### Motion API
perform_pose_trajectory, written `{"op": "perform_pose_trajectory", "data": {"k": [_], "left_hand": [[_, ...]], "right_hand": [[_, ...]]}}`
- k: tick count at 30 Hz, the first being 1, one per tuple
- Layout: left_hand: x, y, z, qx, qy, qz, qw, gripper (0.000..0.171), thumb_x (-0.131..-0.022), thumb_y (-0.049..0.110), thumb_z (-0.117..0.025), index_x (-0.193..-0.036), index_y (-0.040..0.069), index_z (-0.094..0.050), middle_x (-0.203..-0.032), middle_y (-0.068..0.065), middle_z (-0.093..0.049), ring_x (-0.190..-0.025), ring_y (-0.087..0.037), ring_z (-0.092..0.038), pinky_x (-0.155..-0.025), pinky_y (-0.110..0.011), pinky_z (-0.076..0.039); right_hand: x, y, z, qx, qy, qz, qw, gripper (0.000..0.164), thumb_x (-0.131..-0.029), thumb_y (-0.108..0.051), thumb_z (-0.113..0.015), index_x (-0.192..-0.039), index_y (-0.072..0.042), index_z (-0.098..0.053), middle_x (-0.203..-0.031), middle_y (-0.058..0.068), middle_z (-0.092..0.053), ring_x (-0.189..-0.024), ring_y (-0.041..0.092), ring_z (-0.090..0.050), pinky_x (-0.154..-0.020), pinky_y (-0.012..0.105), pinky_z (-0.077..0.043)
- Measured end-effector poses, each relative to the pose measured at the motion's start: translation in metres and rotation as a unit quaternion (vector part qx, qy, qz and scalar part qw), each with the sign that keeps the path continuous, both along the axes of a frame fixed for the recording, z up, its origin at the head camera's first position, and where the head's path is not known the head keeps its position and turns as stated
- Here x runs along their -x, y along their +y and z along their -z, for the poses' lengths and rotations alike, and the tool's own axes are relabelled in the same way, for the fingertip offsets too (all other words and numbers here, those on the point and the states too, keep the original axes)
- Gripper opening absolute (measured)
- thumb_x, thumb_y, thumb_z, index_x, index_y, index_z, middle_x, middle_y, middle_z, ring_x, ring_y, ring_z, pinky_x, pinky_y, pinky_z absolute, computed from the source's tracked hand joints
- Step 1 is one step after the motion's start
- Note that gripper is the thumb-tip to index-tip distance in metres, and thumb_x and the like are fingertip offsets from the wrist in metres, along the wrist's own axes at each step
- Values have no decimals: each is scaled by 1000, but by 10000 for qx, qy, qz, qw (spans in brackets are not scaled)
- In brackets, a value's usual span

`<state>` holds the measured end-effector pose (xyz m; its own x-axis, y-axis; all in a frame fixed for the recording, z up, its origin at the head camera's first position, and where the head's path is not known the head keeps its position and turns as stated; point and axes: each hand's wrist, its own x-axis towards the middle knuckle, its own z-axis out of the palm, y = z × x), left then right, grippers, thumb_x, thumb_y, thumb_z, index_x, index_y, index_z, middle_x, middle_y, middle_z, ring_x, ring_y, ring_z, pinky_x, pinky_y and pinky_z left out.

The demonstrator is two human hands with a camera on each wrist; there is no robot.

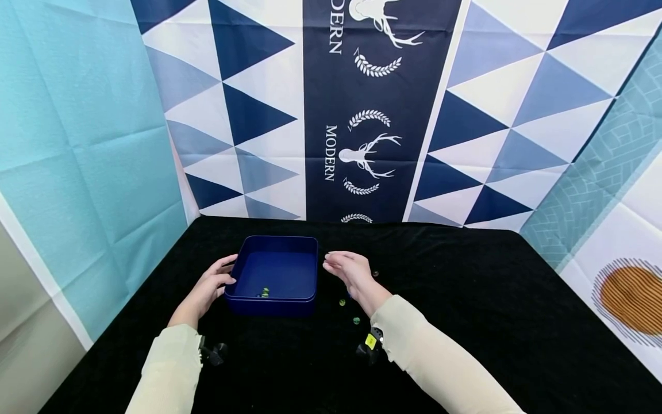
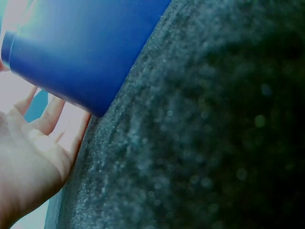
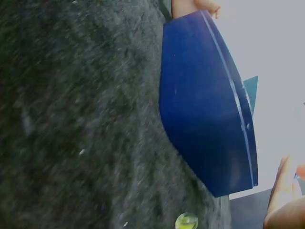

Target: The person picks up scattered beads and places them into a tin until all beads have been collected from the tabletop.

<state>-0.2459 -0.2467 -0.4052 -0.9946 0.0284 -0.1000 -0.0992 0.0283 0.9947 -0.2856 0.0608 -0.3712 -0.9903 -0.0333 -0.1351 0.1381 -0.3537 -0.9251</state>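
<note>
A deep blue rectangular box rests on the black cloth, its top uncovered. Green marbles lie inside by its near wall. At the box's left side, my left hand holds the wall, with thumb and fingers at the rim. My right hand is raised just beyond the right wall, its thumb and fingers brought together. In the right wrist view a bit of blue, seemingly a marble, shows between those fingertips; most of it is hidden.
On the cloth right of the box lie a yellow-green marble, a green marble and a clear marble. A patterned curtain hangs behind the table's far edge, with a turquoise cloth at the left.
</note>
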Motion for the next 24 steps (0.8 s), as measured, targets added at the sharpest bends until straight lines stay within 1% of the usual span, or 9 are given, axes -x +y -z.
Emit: {"op": "perform_pose_trajectory", "data": {"k": [4, 8, 13, 19, 24], "left_hand": [[0, 0, 0, 6, -12, -12, 10000, 64, -87, -1, -44, -147, 6, -23, -146, -23, -22, -127, -35, -30, -94, -40, -35], [0, 0, 0, 10, -20, -18, 10000, 64, -87, -1, -44, -147, 6, -23, -147, -23, -22, -127, -35, -30, -93, -40, -36], [1, 0, 0, 25, -23, -13, 10000, 64, -87, 0, -44, -147, 7, -23, -147, -23, -22, -128, -35, -29, -95, -41, -34], [0, 0, 0, 24, -13, -6, 10000, 64, -87, -1, -44, -147, 7, -22, -147, -23, -22, -128, -34, -29, -92, -38, -37], [0, 0, -1, 31, -45, 11, 10000, 64, -88, -1, -44, -147, 7, -22, -147, -23, -21, -129, -36, -28, -95, -41, -34]], "right_hand": [[2, -10, -3, 25, 61, -85, 9999, 27, -82, 13, -57, -108, 20, -56, -80, 11, -65, -71, 14, -64, -73, 29, -52], [1, -20, -7, -16, -76, -208, 9998, 31, -81, 12, -60, -111, 19, -55, -81, 11, -65, -70, 14, -64, -73, 28, -52], [2, -30, -12, -86, -128, -299, 9994, 30, -80, 11, -62, -109, 16, -58, -84, 12, -65, -71, 15, -64, -74, 28, -51], [5, -40, -14, -109, -157, -340, 9992, 27, -79, 10, -63, -106, 15, -60, -84, 12, -65, -71, 15, -64, -73, 28, -52], [5, -48, -15, -165, -313, -397, 9986, 30, -79, 9, -64, -109, 14, -60, -86, 11, -66, -71, 14, -64, -73, 28, -52]]}}
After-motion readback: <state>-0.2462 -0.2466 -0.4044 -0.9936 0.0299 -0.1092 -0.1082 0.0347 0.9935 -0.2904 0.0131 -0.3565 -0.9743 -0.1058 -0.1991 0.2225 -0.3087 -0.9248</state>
